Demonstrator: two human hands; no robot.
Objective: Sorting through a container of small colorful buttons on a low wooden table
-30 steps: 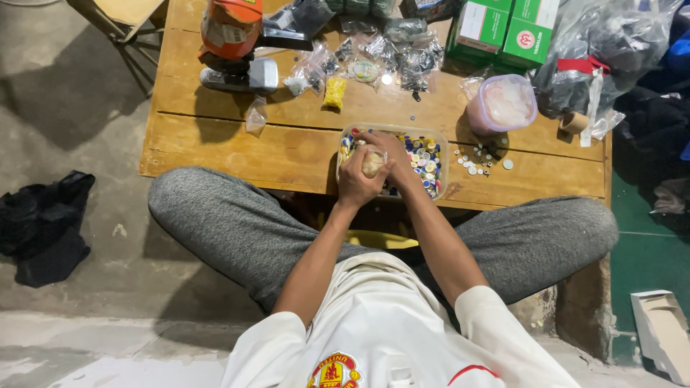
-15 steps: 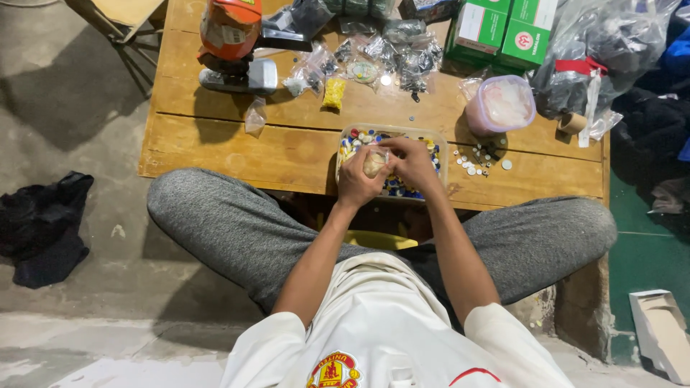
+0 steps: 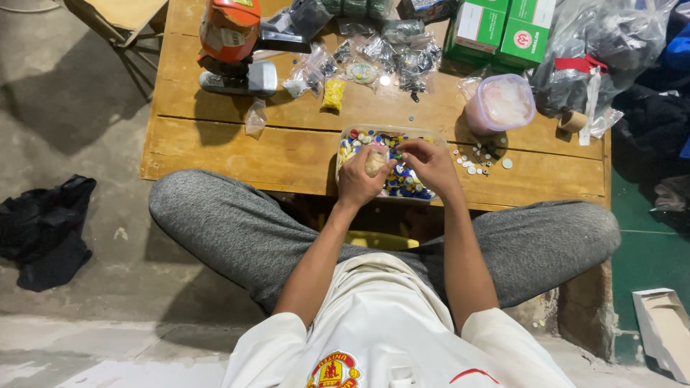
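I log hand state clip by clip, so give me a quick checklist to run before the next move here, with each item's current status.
1. Left hand has a firm hold on the small pale object: ok, fingers wrapped around it.
2. Right hand is over the tray of coloured pieces: ok.
3. Right hand holds a piece: cannot tell, fingertips are pinched but too small to see.
4. Tray sits fully on the table: ok, though close to the near edge.
5. Loose round pieces right of the tray stay away from the edge: ok.
6. Pink-lidded tub is shut: cannot tell.
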